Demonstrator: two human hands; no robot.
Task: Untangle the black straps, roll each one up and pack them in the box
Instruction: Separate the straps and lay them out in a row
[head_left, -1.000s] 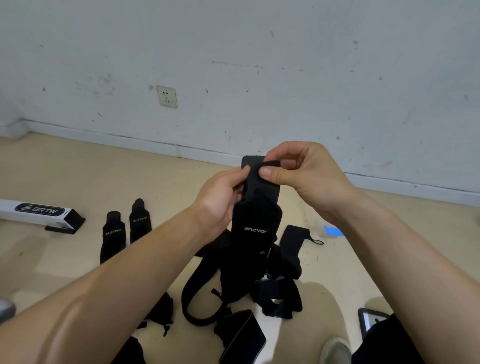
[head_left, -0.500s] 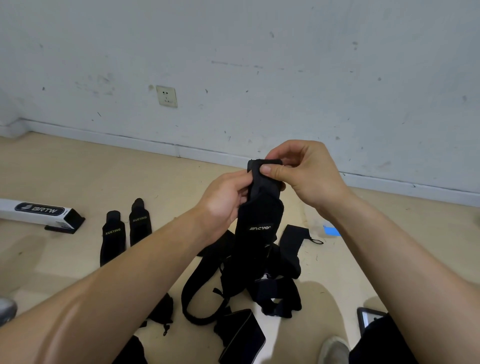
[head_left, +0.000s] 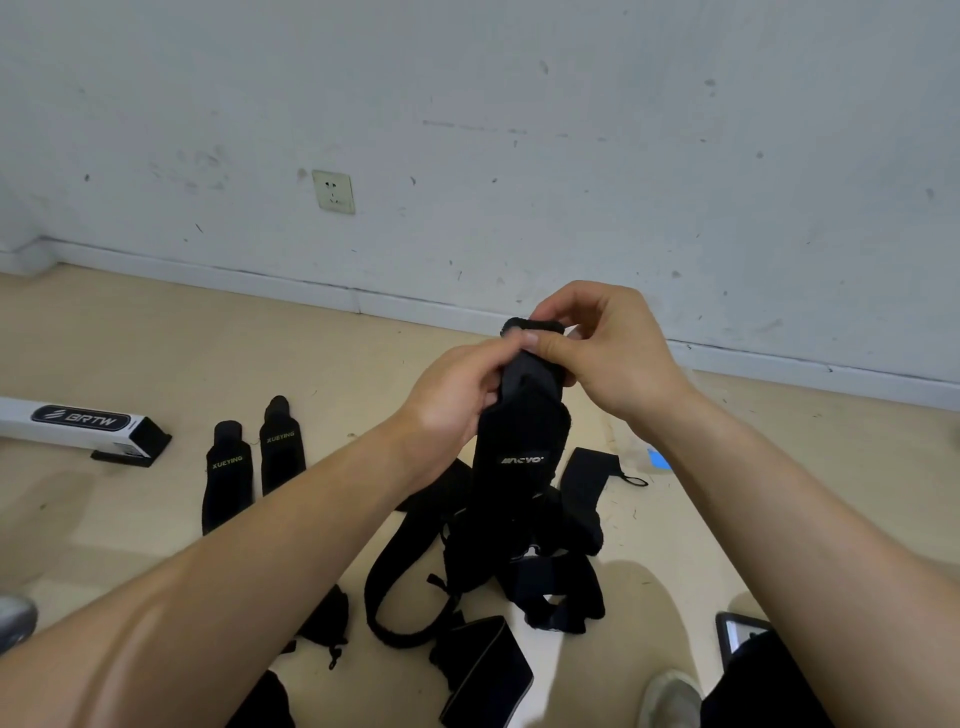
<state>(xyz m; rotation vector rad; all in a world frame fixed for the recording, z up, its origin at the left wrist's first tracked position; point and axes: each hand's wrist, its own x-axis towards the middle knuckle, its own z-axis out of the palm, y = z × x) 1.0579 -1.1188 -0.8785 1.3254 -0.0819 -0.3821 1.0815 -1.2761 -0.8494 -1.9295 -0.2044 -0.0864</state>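
Note:
I hold one black strap (head_left: 519, 447) up in front of me; it hangs down with a white logo facing me. My right hand (head_left: 602, 348) pinches its curled top end, thumb in front. My left hand (head_left: 457, 395) grips the strap just below, fingers wrapped round its left edge. Under it a tangled heap of black straps (head_left: 524, 566) lies on the floor. Two flat black straps (head_left: 252, 462) marked XUEYING lie side by side to the left. A long white box (head_left: 78, 426) with a black open end lies at the far left.
A black pouch or pad (head_left: 483, 670) lies near the bottom centre, a small drawstring piece (head_left: 324, 618) left of it. A phone or tablet (head_left: 735, 631) and a shoe (head_left: 670, 696) are at the lower right. Blue tape (head_left: 657, 460) marks the beige floor near the wall.
The strap's top end has been folded over further into a tighter curl, and both hands have closed in together at that end. The heap on the floor has not moved.

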